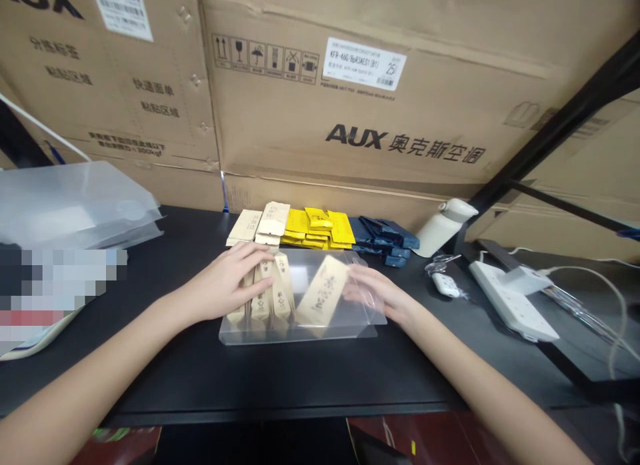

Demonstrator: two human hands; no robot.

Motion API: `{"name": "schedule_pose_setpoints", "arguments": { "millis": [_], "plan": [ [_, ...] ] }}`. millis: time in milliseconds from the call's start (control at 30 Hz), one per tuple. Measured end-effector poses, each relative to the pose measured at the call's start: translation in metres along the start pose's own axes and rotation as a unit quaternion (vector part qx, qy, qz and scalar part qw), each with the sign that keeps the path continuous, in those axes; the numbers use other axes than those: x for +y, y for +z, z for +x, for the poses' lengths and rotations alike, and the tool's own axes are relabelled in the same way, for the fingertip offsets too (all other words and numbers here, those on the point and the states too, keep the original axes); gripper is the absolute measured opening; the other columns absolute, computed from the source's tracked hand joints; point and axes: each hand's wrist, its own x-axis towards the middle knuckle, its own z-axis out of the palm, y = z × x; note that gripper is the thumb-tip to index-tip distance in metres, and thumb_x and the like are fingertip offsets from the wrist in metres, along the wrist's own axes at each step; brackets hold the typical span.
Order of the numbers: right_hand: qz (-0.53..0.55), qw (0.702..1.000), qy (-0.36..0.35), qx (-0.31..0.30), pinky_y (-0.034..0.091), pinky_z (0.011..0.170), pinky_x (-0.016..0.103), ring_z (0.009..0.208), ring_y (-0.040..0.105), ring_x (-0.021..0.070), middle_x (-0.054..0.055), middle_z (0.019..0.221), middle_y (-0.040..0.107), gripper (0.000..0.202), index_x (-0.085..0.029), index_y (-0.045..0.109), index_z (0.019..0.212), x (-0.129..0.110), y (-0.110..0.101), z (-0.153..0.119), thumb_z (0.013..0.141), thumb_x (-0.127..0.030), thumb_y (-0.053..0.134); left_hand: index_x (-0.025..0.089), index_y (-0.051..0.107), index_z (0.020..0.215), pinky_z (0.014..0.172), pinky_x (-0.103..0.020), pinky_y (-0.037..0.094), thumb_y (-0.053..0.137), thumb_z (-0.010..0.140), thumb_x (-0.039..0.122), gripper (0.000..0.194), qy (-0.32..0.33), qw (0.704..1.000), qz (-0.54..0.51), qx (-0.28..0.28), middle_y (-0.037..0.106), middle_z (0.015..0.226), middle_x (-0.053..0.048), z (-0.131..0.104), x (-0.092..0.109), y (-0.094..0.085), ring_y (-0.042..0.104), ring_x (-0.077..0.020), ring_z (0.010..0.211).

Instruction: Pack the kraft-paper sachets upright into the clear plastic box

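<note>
A clear plastic box [300,333] lies on the black table in front of me, with several beige packets inside. At its left part, my left hand [240,282] rests over the upright packets [283,298], fingers spread. Toward the box's right side, a beige packet [324,295] with dark writing leans at a slant. My right hand [373,288] has its fingers around the upper right corner of that packet, partly seen through the clear plastic. Behind the box sit more beige packets [273,220], yellow packets [343,228] and dark blue packets [383,233].
Large cardboard boxes [280,132] stand behind the table [240,385]. At the right are a white bottle [443,232], a white earphone case [446,286] and a power strip [515,305] with cables. Clear plastic covers [75,202] lie at the left.
</note>
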Motion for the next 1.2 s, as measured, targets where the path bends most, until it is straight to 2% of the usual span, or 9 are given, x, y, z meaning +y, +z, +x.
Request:
{"name": "schedule_pose_setpoints", "arguments": {
  "millis": [233, 800, 967, 1200],
  "plan": [
    [-0.014, 1.000, 0.000, 0.004, 0.064, 0.067, 0.022, 0.073, 0.075, 0.0146, 0.007, 0.087, 0.078, 0.024, -0.015, 0.071, 0.098, -0.0016, 0.0015, -0.0026, 0.079, -0.027, 0.082, 0.017, 0.059, 0.128, 0.110, -0.049, 0.042, 0.047, 0.099, 0.052, 0.048, 0.000, 1.000, 0.003, 0.000, 0.057, 0.138, -0.015, -0.0019, -0.0010, 0.0007, 0.051, -0.0309, 0.131],
    [-0.045, 0.999, 0.006, 0.010, 0.063, 0.067, 0.021, 0.066, 0.073, 0.0115, 0.006, 0.081, 0.077, 0.022, -0.015, 0.070, 0.093, -0.0018, 0.0017, -0.0026, 0.079, -0.028, 0.082, 0.016, 0.057, 0.130, 0.111, -0.049, 0.042, 0.045, 0.099, 0.053, 0.049, -0.004, 1.000, 0.007, -0.007, 0.056, 0.137, -0.015, -0.0013, 0.0005, 0.0005, 0.051, -0.0305, 0.130],
    [-0.084, 0.996, -0.012, -0.002, 0.062, 0.064, 0.021, 0.067, 0.073, 0.0120, 0.005, 0.079, 0.076, 0.023, -0.016, 0.070, 0.093, -0.0018, 0.0020, -0.0049, 0.082, -0.033, 0.079, 0.016, 0.057, 0.130, 0.110, -0.049, 0.042, 0.045, 0.099, 0.053, 0.049, -0.006, 1.000, 0.010, -0.006, 0.056, 0.138, -0.016, -0.0014, 0.0009, 0.0001, 0.051, -0.0308, 0.130],
    [-0.143, 0.989, -0.029, -0.003, 0.059, 0.060, 0.021, 0.065, 0.071, 0.0122, 0.002, 0.074, 0.074, 0.030, -0.017, 0.068, 0.089, -0.0046, 0.0039, -0.0065, 0.080, -0.044, 0.078, 0.016, 0.056, 0.132, 0.110, -0.049, 0.042, 0.044, 0.099, 0.052, 0.050, -0.005, 1.000, 0.014, -0.011, 0.055, 0.139, -0.016, -0.0029, 0.0013, -0.0003, 0.051, -0.0307, 0.130]
  ]
}}
